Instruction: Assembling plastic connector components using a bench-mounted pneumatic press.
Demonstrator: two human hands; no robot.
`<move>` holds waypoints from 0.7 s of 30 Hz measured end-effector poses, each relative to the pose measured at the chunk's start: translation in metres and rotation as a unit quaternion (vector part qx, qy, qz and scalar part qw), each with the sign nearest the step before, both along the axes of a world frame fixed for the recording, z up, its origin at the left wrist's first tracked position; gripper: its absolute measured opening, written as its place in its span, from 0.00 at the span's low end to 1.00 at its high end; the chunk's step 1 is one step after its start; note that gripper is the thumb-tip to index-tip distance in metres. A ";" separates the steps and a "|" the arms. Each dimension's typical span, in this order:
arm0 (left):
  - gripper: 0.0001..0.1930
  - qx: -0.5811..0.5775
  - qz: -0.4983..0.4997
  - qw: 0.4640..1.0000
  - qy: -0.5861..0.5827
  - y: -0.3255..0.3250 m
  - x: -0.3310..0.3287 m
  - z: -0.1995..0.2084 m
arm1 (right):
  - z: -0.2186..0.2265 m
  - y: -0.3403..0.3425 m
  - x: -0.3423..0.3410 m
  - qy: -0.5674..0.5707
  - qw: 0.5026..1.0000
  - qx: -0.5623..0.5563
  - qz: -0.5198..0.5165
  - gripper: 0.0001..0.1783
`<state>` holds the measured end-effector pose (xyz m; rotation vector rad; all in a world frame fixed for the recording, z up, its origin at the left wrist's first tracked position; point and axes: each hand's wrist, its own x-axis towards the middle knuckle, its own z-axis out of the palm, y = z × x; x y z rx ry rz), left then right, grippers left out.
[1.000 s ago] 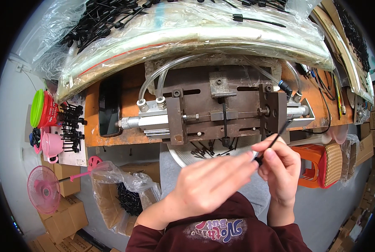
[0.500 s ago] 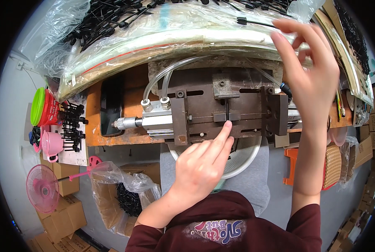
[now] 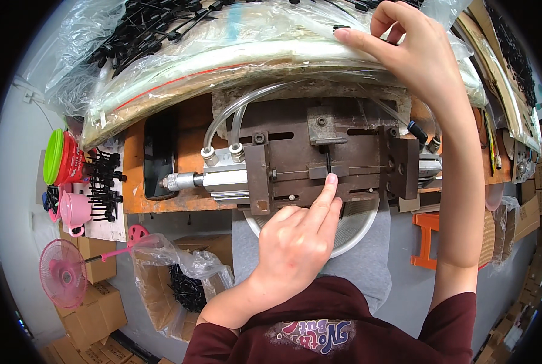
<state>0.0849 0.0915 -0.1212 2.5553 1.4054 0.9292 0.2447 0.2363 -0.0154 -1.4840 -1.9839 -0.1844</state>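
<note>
My left hand point(image 3: 295, 246) reaches over the metal clamping fixture point(image 3: 359, 159), index finger stretched out and other fingers partly bent. Its fingertip touches the near end of a thin black plastic piece point(image 3: 328, 159), which sits between small dark blocks at the fixture's middle. Further back, my right hand point(image 3: 413, 45) is over the plastic-lined tray point(image 3: 271, 60), thumb and fingers apart. Beside its thumb tip shows the head of a black stick-like part point(image 3: 340, 28); the rest of that part is mostly behind the hand.
Many black parts point(image 3: 155, 27) lie in the tray. Clear air hoses point(image 3: 225, 115) run to the silver cylinder point(image 3: 225, 181). A phone point(image 3: 161, 155) lies on the orange bench. A white basket point(image 3: 356, 233) sits below the fixture, a pink fan point(image 3: 63, 273) at left, an orange stool point(image 3: 426, 239) at right.
My right hand has moved back and left, down to the black stick-like part on the tray. The left fingertip stays at the fixture's middle.
</note>
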 end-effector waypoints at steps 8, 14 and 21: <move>0.12 0.003 -0.009 1.000 -0.006 0.001 0.003 0.003 | -0.010 0.000 0.009 -0.019 0.993 0.114 0.028 0.21; 0.14 -0.006 -0.023 0.991 -0.133 -0.012 -0.010 0.007 | -0.028 -0.076 0.008 0.045 0.976 0.094 0.191 0.13; 0.15 0.042 -0.012 0.970 -0.241 -0.017 -0.023 0.014 | -0.093 -0.160 0.004 0.047 0.965 -0.090 0.240 0.14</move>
